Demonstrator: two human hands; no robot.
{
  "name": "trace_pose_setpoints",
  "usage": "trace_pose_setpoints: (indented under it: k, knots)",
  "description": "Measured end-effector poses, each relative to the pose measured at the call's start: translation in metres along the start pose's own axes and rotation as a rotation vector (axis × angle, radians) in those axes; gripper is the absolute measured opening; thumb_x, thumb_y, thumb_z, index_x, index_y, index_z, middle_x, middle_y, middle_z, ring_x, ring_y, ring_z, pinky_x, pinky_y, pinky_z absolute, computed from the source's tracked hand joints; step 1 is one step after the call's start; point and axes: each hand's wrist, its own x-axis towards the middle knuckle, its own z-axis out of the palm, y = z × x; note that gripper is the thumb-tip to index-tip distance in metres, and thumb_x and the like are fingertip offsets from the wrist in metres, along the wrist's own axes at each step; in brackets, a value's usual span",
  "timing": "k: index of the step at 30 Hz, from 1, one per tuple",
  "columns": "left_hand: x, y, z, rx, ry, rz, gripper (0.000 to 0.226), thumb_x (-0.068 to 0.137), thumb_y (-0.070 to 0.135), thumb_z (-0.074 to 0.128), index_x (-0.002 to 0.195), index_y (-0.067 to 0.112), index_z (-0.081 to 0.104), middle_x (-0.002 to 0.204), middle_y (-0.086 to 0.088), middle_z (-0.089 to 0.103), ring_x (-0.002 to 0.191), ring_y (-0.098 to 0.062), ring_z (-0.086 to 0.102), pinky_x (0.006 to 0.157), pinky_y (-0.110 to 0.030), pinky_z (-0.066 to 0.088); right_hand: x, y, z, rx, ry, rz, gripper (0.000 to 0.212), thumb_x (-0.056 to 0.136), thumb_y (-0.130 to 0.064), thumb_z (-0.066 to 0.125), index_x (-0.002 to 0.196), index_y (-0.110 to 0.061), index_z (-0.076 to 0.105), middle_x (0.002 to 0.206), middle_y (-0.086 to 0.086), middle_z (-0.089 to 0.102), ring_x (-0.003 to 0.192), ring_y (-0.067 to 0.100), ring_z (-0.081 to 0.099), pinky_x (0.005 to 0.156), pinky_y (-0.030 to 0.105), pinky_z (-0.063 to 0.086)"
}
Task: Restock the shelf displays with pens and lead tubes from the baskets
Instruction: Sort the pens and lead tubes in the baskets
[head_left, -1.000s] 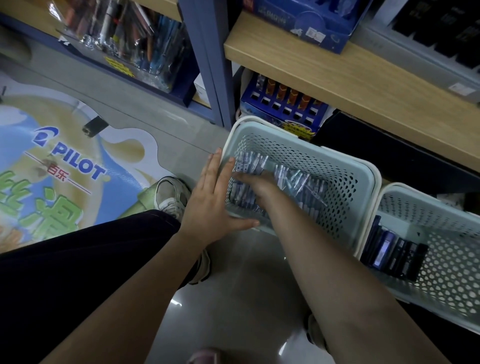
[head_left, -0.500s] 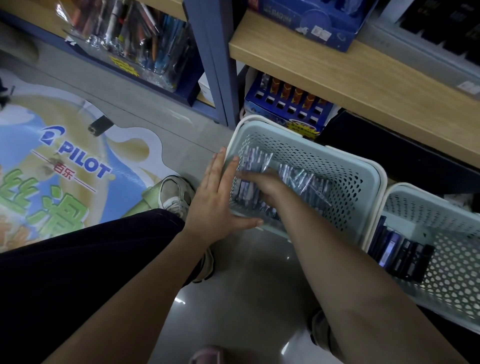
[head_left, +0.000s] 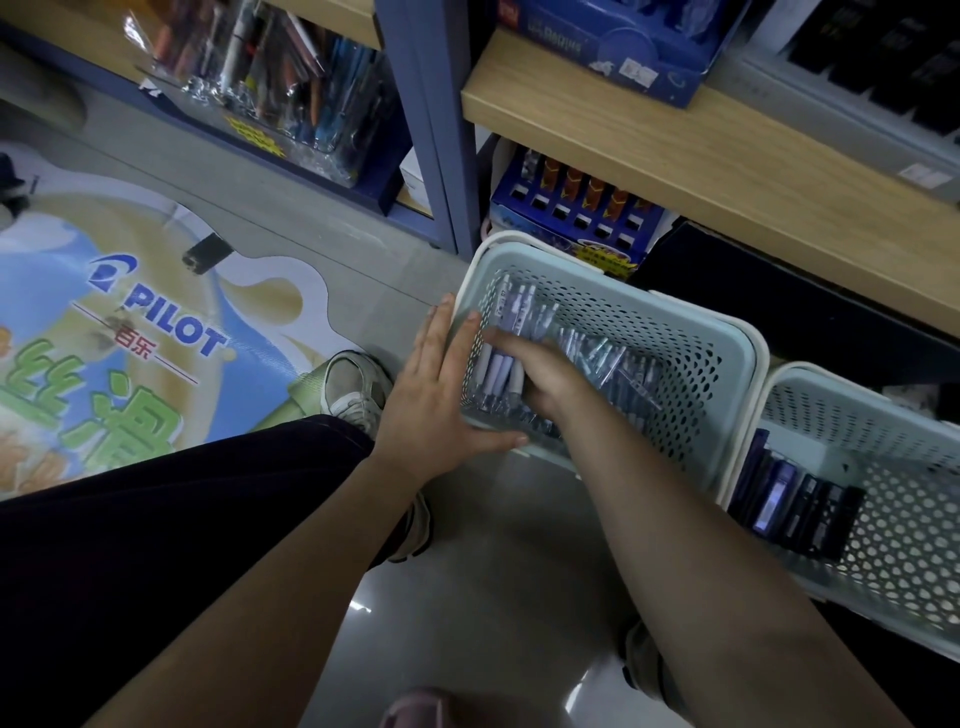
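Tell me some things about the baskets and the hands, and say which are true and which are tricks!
1. The right hand is inside the left basket, among the wrapped pens. True.
2. The left hand holds a pen. False: it lies flat, fingers straight, against the basket's outer wall.
3. The right basket is full of pens in clear wrap. False: it holds a few dark lead tubes.
4. A blue display box sits on the shelf behind the left basket. True.

Bare forearms, dark trousers (head_left: 156, 519), pale worn sneaker (head_left: 353, 384).
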Motion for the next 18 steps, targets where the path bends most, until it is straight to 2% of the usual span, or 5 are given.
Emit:
trace_pose_setpoints:
  k: [1,5,10,14,18]
  knots:
    - [0.000,0.000,0.000,-0.004,0.000,-0.007,0.132,0.063,0.086,0.060,0.159,0.006,0.017,0.167,-0.016,0.007,0.155,-0.030,0.008,0.124,-0.049,0.018,-0.002,-0.001,-0.003,0.024,-0.010,-0.005,0.028,0.084,-0.025,0.079,0.105,-0.009,0.070,0.096,0.011,0.076,0.087,0.024,0.073,0.070,0.031,0.056]
    - [0.001,0.009,-0.005,-0.095,-0.014,-0.131,0.133,0.060,0.089,0.058,0.160,0.013,0.015,0.168,-0.009,0.008,0.155,-0.026,0.007,0.124,-0.042,0.012,-0.011,-0.004,-0.011,0.046,-0.054,-0.019,0.048,0.081,-0.024,0.081,0.121,-0.003,0.067,0.113,0.020,0.073,0.105,0.038,0.070,0.094,0.052,0.056]
    - [0.004,0.017,-0.012,-0.190,-0.020,-0.199,0.112,0.068,0.061,0.082,0.157,0.020,0.027,0.165,-0.005,0.020,0.150,-0.024,0.022,0.117,-0.037,0.023,-0.020,-0.004,-0.015,0.016,-0.041,0.021,0.074,0.061,-0.041,0.093,0.123,-0.011,0.066,0.112,0.011,0.075,0.106,0.035,0.070,0.099,0.059,0.051]
    - [0.002,0.013,-0.014,-0.129,0.048,-0.177,0.113,0.066,0.063,0.082,0.156,0.020,0.028,0.167,-0.009,0.016,0.153,-0.028,0.017,0.118,-0.051,0.026,-0.031,-0.005,-0.020,0.045,-0.042,-0.005,0.057,0.075,-0.027,0.086,0.122,-0.003,0.065,0.110,0.012,0.075,0.102,0.031,0.073,0.095,0.049,0.055]
    - [0.017,0.039,-0.022,-0.255,0.115,-0.063,0.097,0.066,0.063,0.077,0.144,0.013,0.048,0.145,-0.010,0.047,0.133,-0.022,0.044,0.110,-0.043,0.042,-0.057,-0.011,-0.037,0.083,-0.036,-0.049,0.069,0.075,-0.023,0.086,0.129,0.006,0.057,0.114,0.018,0.073,0.103,0.032,0.072,0.086,0.044,0.060]
